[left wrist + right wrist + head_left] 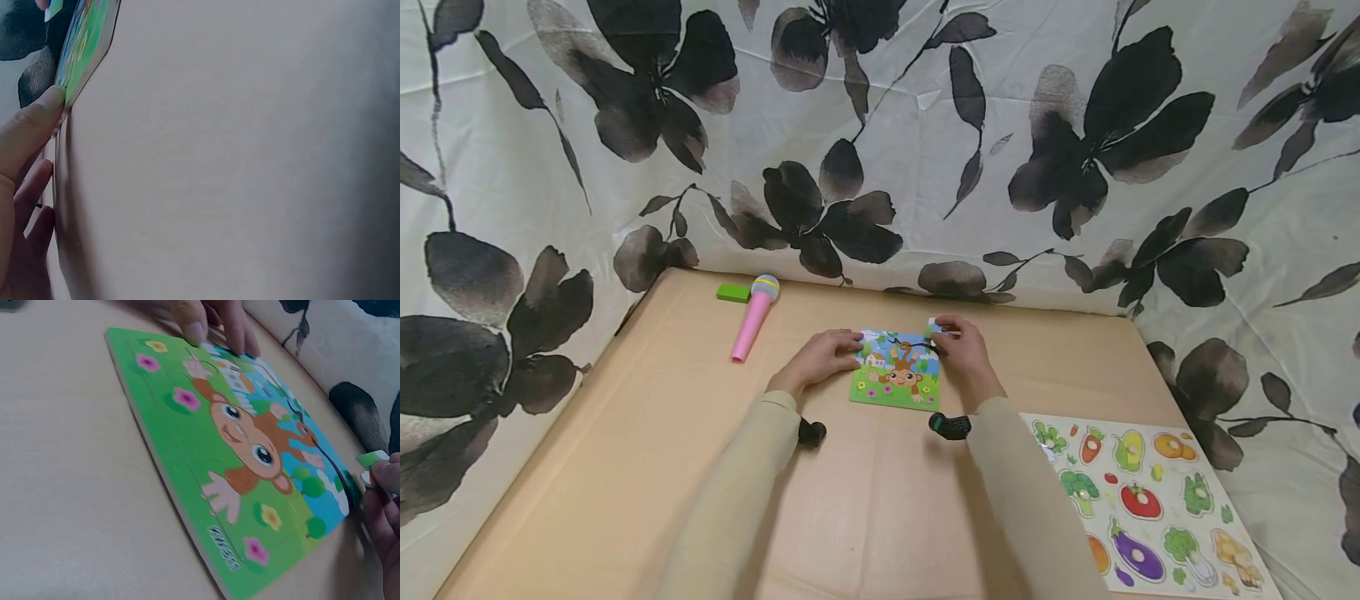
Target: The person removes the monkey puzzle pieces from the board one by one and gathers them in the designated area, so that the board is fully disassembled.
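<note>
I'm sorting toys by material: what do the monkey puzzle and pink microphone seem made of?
Monkey puzzle: perhaps wood or thick cardboard, printed smooth; its pale edge shows thickness. Pink microphone: likely plastic, its handle smooth and evenly pink; its grey head is too small to judge.

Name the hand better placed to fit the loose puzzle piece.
Right, most likely: the right hand pinches the puzzle piece beside the puzzle board, while the left hand touches its left edge.
</note>
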`<action>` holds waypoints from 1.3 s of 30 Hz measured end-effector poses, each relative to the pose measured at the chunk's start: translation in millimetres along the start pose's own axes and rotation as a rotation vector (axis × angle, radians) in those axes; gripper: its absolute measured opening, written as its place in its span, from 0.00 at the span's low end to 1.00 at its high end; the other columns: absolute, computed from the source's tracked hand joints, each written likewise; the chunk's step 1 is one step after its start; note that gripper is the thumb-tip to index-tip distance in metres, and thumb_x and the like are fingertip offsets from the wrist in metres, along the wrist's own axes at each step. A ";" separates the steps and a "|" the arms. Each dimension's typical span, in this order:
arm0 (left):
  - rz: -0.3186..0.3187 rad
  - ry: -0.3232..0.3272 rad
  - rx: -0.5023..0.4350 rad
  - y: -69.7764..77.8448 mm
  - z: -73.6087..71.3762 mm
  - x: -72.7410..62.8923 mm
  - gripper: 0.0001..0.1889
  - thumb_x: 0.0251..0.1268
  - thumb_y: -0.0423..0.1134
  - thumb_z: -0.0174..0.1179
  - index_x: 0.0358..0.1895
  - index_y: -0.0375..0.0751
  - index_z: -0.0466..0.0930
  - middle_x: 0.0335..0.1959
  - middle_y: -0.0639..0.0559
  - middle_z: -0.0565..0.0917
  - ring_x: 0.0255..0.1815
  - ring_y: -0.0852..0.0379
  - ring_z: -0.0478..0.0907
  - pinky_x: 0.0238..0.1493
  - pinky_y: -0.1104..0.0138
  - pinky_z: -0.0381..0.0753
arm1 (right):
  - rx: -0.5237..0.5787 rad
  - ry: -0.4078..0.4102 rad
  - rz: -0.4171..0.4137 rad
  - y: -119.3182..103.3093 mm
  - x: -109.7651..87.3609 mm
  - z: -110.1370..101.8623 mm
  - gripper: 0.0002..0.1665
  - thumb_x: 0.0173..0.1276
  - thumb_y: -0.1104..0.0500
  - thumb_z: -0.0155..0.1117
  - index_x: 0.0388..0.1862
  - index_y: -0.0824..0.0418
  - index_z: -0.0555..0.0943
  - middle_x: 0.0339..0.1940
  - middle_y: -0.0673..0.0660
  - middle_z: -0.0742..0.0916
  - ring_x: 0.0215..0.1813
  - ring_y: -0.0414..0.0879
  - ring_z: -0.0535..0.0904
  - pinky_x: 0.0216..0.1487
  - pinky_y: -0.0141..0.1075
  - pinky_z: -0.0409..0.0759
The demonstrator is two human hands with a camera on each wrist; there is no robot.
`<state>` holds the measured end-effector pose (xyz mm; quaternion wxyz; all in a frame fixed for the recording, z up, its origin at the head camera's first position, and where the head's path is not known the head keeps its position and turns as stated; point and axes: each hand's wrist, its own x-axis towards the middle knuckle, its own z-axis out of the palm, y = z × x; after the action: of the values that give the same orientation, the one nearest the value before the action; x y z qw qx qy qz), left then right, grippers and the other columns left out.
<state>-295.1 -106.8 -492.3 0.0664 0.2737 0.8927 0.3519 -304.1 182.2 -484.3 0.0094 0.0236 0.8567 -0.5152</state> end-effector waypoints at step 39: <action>-0.022 0.002 -0.010 -0.8 0.2 -1.1 0.22 0.64 0.39 0.66 0.59 0.35 0.80 0.68 0.46 0.73 0.73 0.46 0.62 0.74 0.51 0.56 | -0.185 0.102 0.017 19.6 10.1 -23.9 0.18 0.69 0.66 0.61 0.58 0.66 0.79 0.54 0.64 0.82 0.51 0.55 0.73 0.55 0.45 0.75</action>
<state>-294.5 -107.7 -493.0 0.0706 0.2632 0.8939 0.3560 -312.9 212.8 -490.7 -0.0276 0.0562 0.8996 -0.4322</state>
